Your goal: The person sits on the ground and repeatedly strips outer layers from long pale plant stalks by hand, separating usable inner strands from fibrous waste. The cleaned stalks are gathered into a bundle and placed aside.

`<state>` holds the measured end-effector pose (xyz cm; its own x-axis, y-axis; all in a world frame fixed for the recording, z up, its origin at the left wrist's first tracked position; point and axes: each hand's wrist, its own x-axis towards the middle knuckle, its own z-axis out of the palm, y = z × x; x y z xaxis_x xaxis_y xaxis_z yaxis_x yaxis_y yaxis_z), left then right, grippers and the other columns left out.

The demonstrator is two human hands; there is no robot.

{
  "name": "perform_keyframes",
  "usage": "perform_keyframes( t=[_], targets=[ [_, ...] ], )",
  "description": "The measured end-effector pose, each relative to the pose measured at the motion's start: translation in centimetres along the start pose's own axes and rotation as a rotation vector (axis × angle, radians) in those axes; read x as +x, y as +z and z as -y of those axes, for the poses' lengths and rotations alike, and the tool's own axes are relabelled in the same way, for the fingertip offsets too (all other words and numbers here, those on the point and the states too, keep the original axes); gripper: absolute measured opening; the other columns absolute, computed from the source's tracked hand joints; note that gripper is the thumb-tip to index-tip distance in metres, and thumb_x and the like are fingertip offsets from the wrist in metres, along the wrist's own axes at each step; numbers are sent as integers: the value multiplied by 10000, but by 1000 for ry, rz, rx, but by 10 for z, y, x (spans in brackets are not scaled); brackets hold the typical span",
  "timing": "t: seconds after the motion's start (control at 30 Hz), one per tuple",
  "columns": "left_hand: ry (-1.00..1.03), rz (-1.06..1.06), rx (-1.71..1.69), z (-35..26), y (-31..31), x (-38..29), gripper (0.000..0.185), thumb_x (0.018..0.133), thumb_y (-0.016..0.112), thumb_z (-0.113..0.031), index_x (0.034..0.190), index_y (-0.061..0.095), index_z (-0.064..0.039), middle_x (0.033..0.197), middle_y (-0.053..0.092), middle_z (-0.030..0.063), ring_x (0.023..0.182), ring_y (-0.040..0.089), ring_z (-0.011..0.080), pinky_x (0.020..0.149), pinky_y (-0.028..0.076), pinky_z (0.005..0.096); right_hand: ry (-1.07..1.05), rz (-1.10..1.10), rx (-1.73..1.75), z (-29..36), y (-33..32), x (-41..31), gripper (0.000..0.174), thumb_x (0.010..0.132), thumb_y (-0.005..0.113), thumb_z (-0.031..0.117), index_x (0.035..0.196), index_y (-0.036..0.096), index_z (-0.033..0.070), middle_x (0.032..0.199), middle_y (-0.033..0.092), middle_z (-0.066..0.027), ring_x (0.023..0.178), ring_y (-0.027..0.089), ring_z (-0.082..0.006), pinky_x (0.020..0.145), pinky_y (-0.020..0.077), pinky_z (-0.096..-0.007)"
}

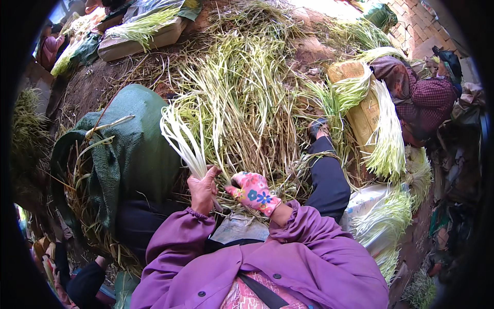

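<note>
My bare left hand [202, 189] is closed around the lower ends of a small bunch of long, pale stalks [187, 150], which fan up and to the left. Close on its right is my right hand [254, 193], in a pink glove with a flower print. Its fingers are curled near the base of some thin stalks; whether it grips one cannot be told. Beyond both hands a large heap of yellow-green leafy stalks [251, 96] lies on the ground, browner at its near end. A green woven sack [142, 127] bulges beside the heap on the left.
To the right, pale bundles [388, 135] lie over a brown package [357, 112], and more stalks [382, 220] lie on a white, patterned surface. A co-worker in a checked top [428, 92] sits at the right. Stalks top a block [162, 36] at the upper left. Other people are at the left edge.
</note>
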<state>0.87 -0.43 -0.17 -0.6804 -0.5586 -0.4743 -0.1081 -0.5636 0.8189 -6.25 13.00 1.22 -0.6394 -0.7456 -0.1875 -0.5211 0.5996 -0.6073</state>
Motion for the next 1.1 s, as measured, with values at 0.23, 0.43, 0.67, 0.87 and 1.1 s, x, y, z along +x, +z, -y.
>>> perform_keyframes(
  t=[0.23, 0.43, 0.67, 0.87, 1.1],
  targets=[
    [46, -20, 202, -1, -6, -4, 153, 744, 708, -121, 787, 614, -7, 499, 484, -19, 343, 372, 54, 325, 279, 213, -63, 93, -97, 23, 2, -18, 395, 806, 537, 442, 795, 578, 49, 765, 612, -149, 770, 601, -320, 645, 461, -416],
    [-9, 60, 209, 2, -7, -3, 117, 772, 665, -77, 818, 575, -16, 503, 485, -21, 349, 394, 44, 324, 297, 193, 204, 3, 975, 1, 10, 17, 400, 835, 603, 345, 944, 618, -40, 789, 649, -71, 723, 601, -155, 644, 470, -283],
    [-10, 68, 105, 3, -9, -4, 95, 789, 640, -62, 831, 570, -13, 580, 549, 17, 362, 407, 46, 323, 300, 188, 178, -166, 1136, 2, 18, 16, 170, 830, 638, 199, 821, 635, 29, 661, 574, 49, 557, 466, -19, 497, 375, -198],
    [10, 14, 14, 0, -10, -4, 92, 790, 631, -47, 852, 578, -4, 666, 616, 66, 357, 392, 62, 324, 311, 214, -30, 3, 168, -19, 14, -62, 284, 828, 577, 336, 843, 622, 56, 780, 626, -136, 720, 604, -298, 638, 464, -377],
    [-22, 141, -8, 6, -6, -10, 93, 815, 606, -58, 868, 564, 6, 640, 590, 54, 353, 390, 60, 322, 316, 210, 175, 636, -319, -73, -8, -65, 495, 772, 544, 569, 900, 637, 100, 843, 632, -124, 827, 617, -280, 716, 479, -393]
  ],
)
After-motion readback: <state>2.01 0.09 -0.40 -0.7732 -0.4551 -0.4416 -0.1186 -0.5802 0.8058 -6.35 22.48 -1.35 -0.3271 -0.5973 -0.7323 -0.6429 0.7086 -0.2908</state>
